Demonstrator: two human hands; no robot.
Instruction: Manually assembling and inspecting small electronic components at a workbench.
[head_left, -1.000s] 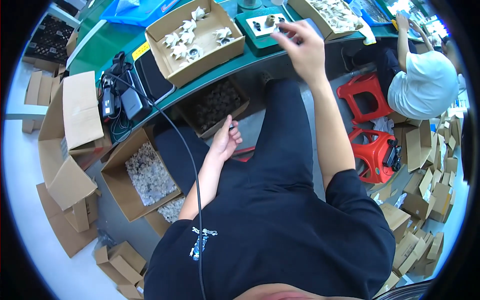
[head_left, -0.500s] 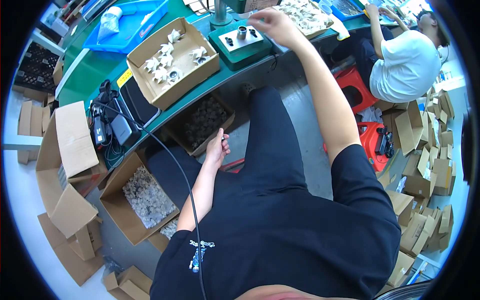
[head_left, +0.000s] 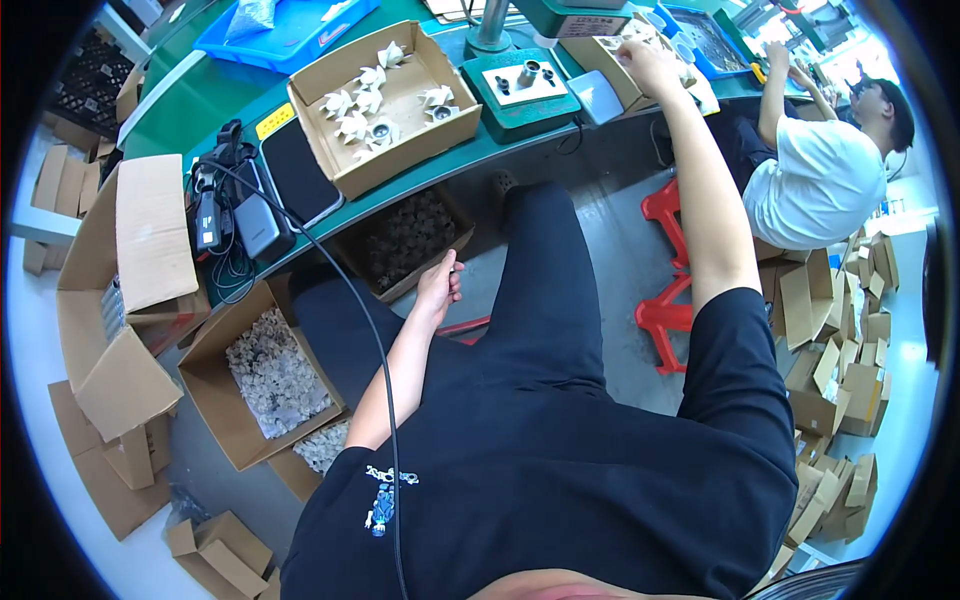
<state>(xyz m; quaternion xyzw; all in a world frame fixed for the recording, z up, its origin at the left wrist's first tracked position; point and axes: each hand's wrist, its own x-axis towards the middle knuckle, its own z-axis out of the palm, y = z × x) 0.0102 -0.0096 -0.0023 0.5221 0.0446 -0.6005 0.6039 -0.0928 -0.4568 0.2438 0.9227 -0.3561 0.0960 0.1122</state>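
My right hand (head_left: 650, 70) reaches into an open cardboard box (head_left: 598, 62) of white finned parts at the back right. Its fingers bend down loosely at the parts, and no held part shows. My left hand (head_left: 438, 288) hovers above my lap with its fingers curled closed; whatever is in them is too small to make out. Between the two boxes on the bench stands a green press base (head_left: 520, 118) with a metal plate (head_left: 508, 90) and an upright metal sleeve (head_left: 528, 72). Left of it, a shallow cardboard box (head_left: 335, 165) holds several white finned parts (head_left: 352, 127).
A blue tray (head_left: 290, 40) lies at the back left. A power bank (head_left: 264, 228) and cables sit by the bench edge; a black cable (head_left: 372, 320) hangs across my body. Filled cartons (head_left: 225, 400) stand by my legs. A co-worker (head_left: 820, 180) sits at the right near red stools (head_left: 665, 318).
My right hand has moved right, from beside the press base to the box of white parts. My left hand stays curled over my lap. The view has shifted slightly.
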